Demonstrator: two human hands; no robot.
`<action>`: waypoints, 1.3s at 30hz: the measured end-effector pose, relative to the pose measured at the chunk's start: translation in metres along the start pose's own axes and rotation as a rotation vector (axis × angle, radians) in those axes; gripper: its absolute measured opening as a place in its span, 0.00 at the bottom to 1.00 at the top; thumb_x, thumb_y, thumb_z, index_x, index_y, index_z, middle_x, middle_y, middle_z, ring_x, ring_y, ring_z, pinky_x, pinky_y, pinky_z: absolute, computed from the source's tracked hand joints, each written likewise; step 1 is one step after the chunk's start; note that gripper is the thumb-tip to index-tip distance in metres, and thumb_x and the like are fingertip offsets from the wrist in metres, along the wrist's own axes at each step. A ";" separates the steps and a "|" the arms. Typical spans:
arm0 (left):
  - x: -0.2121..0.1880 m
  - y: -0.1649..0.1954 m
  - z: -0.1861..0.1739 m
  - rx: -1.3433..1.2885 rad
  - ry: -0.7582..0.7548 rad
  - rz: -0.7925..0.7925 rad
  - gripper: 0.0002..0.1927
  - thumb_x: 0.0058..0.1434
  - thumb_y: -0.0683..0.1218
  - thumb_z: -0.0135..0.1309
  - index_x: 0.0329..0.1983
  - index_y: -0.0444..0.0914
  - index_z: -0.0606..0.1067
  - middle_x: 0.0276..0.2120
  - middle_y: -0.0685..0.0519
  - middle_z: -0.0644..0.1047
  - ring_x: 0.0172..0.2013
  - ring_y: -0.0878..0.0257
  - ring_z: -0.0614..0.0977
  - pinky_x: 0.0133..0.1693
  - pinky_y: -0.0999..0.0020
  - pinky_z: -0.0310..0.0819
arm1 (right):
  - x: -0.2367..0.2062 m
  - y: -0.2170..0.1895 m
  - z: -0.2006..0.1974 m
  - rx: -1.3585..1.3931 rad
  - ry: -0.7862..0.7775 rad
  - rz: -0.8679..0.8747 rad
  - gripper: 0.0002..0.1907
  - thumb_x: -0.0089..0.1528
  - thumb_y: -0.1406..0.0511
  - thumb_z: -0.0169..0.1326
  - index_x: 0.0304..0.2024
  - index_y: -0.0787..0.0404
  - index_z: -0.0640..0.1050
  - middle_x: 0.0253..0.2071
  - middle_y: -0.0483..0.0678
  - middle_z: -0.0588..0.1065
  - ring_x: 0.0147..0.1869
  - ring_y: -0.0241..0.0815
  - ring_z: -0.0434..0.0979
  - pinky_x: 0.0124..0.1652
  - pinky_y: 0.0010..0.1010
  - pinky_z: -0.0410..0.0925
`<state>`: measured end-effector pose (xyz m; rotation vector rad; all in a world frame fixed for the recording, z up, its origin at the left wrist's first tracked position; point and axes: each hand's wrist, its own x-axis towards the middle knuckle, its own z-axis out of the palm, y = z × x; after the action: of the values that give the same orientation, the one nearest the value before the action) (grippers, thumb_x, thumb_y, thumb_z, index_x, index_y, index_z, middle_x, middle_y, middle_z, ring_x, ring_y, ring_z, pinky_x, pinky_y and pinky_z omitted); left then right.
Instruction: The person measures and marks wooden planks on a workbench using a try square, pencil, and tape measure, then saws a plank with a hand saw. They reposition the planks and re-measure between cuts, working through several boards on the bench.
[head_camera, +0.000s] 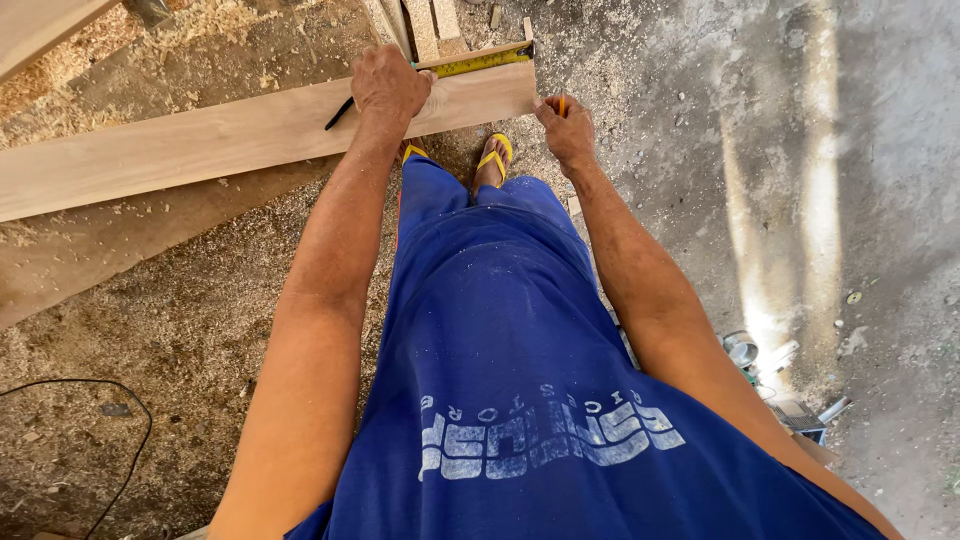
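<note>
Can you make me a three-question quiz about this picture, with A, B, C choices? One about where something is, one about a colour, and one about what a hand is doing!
1. Where does the tape measure lie?
A. Along the far edge of the plank
B. On the ground by the cable
C. In a pocket

2. What colour are the sandal straps?
A. Red
B. Yellow
C. Green

3. What is the left hand doing?
A. Hanging free in the air
B. Resting on the plank with a dark pencil sticking out
C. Gripping a hammer

Answers:
1. A, the yellow tape runs along the plank's far edge near its end.
2. B, the straps over the foot are yellow.
3. B, the hand rests on the wood and a thin dark pencil pokes out beside it.
</note>
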<state>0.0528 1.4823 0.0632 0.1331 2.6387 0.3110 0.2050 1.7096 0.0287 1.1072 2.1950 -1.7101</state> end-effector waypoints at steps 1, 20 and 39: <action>0.000 -0.001 0.001 0.007 0.018 0.010 0.35 0.55 0.65 0.66 0.50 0.31 0.77 0.50 0.39 0.75 0.54 0.44 0.75 0.52 0.53 0.74 | 0.001 -0.001 0.001 0.006 0.001 -0.034 0.17 0.63 0.54 0.62 0.40 0.62 0.82 0.31 0.40 0.78 0.34 0.30 0.72 0.35 0.26 0.68; 0.003 0.004 0.014 0.058 0.140 0.020 0.42 0.46 0.71 0.69 0.46 0.30 0.78 0.48 0.40 0.76 0.53 0.42 0.76 0.44 0.50 0.76 | 0.017 0.002 0.009 0.217 0.024 -0.317 0.20 0.74 0.52 0.39 0.38 0.58 0.73 0.25 0.42 0.69 0.24 0.30 0.66 0.22 0.26 0.64; 0.016 0.012 0.040 0.031 0.089 -0.076 0.34 0.49 0.64 0.70 0.46 0.35 0.79 0.50 0.40 0.76 0.51 0.41 0.76 0.47 0.49 0.74 | 0.019 0.016 0.017 -0.134 -0.058 -0.491 0.21 0.71 0.62 0.56 0.62 0.58 0.63 0.25 0.41 0.75 0.28 0.32 0.77 0.27 0.27 0.70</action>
<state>0.0579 1.5037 0.0247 0.0302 2.7299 0.2556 0.1962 1.7047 0.0004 0.5034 2.6525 -1.6913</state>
